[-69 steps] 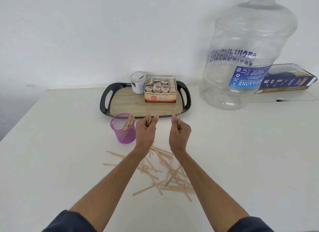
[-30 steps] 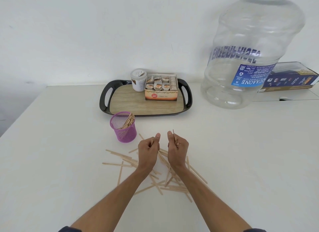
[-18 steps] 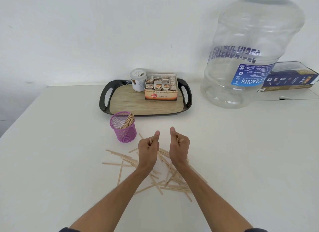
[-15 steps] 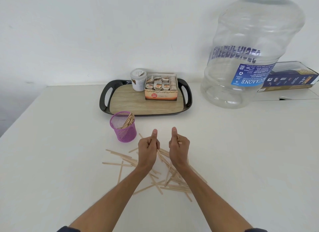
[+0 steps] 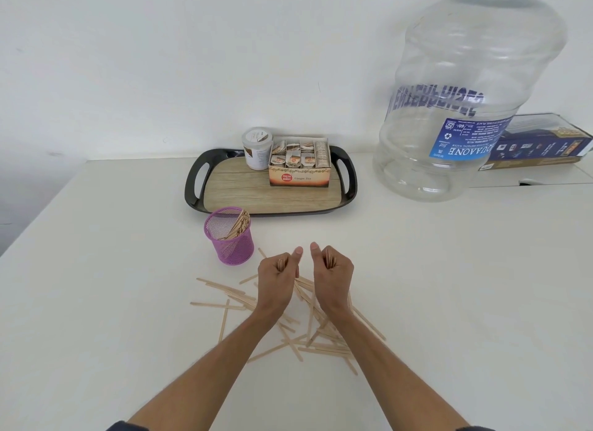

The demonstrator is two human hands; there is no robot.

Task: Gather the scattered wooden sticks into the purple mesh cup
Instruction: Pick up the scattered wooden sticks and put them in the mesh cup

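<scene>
The purple mesh cup (image 5: pixel 231 242) stands upright on the white table, with several wooden sticks (image 5: pixel 239 227) leaning inside it. More wooden sticks (image 5: pixel 224 291) lie scattered on the table in front of the cup and under my forearms. My left hand (image 5: pixel 278 278) is a fist gripping a small bundle of sticks, stick ends showing at the top, just right of the cup. My right hand (image 5: pixel 332 275) grips another bundle the same way. Both thumbs point up, and the two fists are side by side above the pile.
A black tray (image 5: pixel 237 190) with a wood-look floor sits behind the cup, holding a tea-bag box (image 5: pixel 300 164) and a white tub (image 5: pixel 256 148). A large clear water jug (image 5: pixel 465 103) stands at the back right, with a dark blue box (image 5: pixel 545 143) behind it.
Both fists have come back from beside the tray to above the pile and tightened on their bundles. The sticks that poked up from the right fist now sit lower in it.
</scene>
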